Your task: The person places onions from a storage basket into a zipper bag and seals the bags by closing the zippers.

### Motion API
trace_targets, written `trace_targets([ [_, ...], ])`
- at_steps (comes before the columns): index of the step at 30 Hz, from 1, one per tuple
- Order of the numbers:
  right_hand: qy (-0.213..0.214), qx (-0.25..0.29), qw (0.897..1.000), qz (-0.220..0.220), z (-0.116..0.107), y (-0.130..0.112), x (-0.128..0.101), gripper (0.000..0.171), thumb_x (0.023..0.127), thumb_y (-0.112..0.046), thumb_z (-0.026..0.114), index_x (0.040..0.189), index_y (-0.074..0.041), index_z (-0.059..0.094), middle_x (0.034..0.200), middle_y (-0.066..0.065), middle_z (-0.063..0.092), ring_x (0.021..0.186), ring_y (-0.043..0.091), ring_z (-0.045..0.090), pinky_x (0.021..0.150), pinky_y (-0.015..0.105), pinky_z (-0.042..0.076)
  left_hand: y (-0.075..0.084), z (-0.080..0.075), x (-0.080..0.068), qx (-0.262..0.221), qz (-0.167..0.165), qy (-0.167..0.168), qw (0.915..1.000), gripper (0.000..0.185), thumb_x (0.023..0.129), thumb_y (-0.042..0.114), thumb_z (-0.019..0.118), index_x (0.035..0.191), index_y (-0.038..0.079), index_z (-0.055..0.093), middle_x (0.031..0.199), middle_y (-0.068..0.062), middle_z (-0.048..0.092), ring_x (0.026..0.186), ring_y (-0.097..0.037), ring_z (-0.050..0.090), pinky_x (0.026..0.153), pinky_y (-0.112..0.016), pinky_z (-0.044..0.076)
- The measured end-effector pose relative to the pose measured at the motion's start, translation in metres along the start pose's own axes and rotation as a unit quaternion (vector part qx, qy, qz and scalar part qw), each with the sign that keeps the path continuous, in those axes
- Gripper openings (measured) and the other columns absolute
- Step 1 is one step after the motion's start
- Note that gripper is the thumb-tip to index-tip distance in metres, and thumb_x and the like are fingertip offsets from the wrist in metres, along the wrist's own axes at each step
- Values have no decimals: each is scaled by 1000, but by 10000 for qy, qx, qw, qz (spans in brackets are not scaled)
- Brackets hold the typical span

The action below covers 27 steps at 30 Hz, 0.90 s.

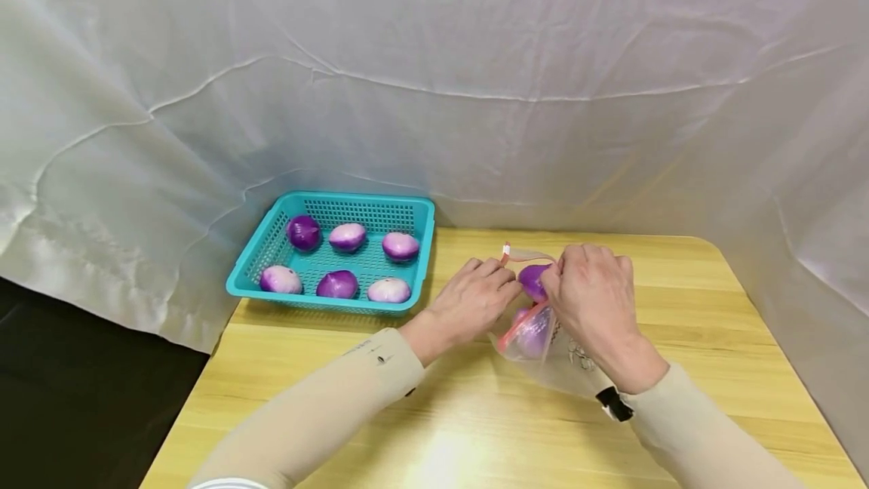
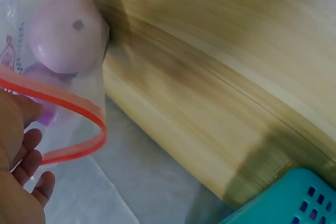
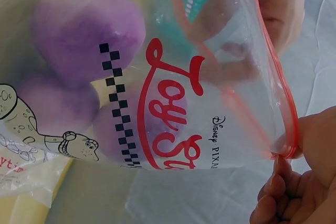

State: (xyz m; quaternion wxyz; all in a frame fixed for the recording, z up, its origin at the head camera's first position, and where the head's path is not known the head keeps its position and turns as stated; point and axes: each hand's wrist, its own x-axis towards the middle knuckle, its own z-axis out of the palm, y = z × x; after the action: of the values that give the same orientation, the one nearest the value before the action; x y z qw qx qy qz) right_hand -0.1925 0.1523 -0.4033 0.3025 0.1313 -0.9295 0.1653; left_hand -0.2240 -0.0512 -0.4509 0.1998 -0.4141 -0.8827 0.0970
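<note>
- The right hand [image 1: 592, 304] pinches the red rim [image 2: 58, 98] of the clear bag [image 3: 173, 145]; a firm pinch there should stop the mouth folding in.
- The left hand [image 1: 468, 304], fingers loosely curled and gripping no onion, sits across the mouth; spreading those fingers against the rim would likely widen it.
- The bagged onions [image 3: 89, 32] lie between both hands; avoid snagging them when withdrawing fingers.
- The turquoise basket [image 1: 429, 236] stands beyond the left hand, to its left.

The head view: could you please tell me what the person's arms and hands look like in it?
The left sleeve and right sleeve are long and pale beige, with small dark marks on the left one. The left hand and right hand are ungloved; a black band shows at the right sleeve's end.
</note>
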Motion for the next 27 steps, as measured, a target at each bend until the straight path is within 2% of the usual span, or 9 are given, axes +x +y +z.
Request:
trace_targets([
  [6, 26, -33, 10000, 52, -4, 5, 2, 18, 89, -13, 58, 72, -9, 54, 67, 8, 52, 63, 32, 48, 65, 44, 31, -8, -1, -5, -203, -263, 178, 9993, 14, 105, 26, 61, 116, 21, 68, 115, 2, 63, 110, -20, 57, 87, -32, 47],
  [14, 199, -26, 9996, 201, -15, 11, 7, 14, 84, -14, 58, 72, -7, 57, 69, 10, 54, 66, 36, 52, 65, 47, 32, -17, 5, -11, -299, -825, 569, 9945, 20, 100, 35, 63, 104, 16, 65, 99, 0, 61, 94, -22, 54, 80, -34, 44],
  [18, 409, -100, 9989, 202, -25, 13, 10, 14, 82, -14, 58, 71, -6, 58, 67, 12, 54, 65, 37, 52, 63, 49, 33, -19, 5, -12, -305, -868, 656, 9936, 23, 100, 38, 62, 98, 16, 67, 96, -1, 61, 91, -23, 54, 78, -35, 44],
  [21, 506, -218, 9983, 184, -33, 13, 13, 16, 80, -14, 55, 66, -8, 53, 62, 10, 49, 60, 36, 49, 60, 48, 32, -19, 3, -11, -302, -826, 668, 9939, 24, 103, 36, 58, 95, 16, 69, 95, 0, 61, 90, -23, 54, 77, -35, 45],
  [24, 417, -395, 9982, 152, -39, 11, 12, 20, 80, -14, 53, 61, -11, 47, 58, 8, 45, 57, 35, 45, 59, 48, 31, -17, -2, -9, -334, -918, 621, 9933, 25, 104, 34, 55, 94, 17, 69, 93, 1, 61, 90, -22, 54, 78, -34, 44],
  [27, 319, -522, 9981, 57, -40, 10, 10, 21, 81, -14, 52, 61, -10, 47, 59, 9, 47, 57, 35, 46, 60, 49, 32, -15, -7, -7, -441, -1056, 636, 9914, 24, 103, 34, 56, 90, 17, 67, 92, 1, 61, 90, -22, 54, 78, -34, 45],
])
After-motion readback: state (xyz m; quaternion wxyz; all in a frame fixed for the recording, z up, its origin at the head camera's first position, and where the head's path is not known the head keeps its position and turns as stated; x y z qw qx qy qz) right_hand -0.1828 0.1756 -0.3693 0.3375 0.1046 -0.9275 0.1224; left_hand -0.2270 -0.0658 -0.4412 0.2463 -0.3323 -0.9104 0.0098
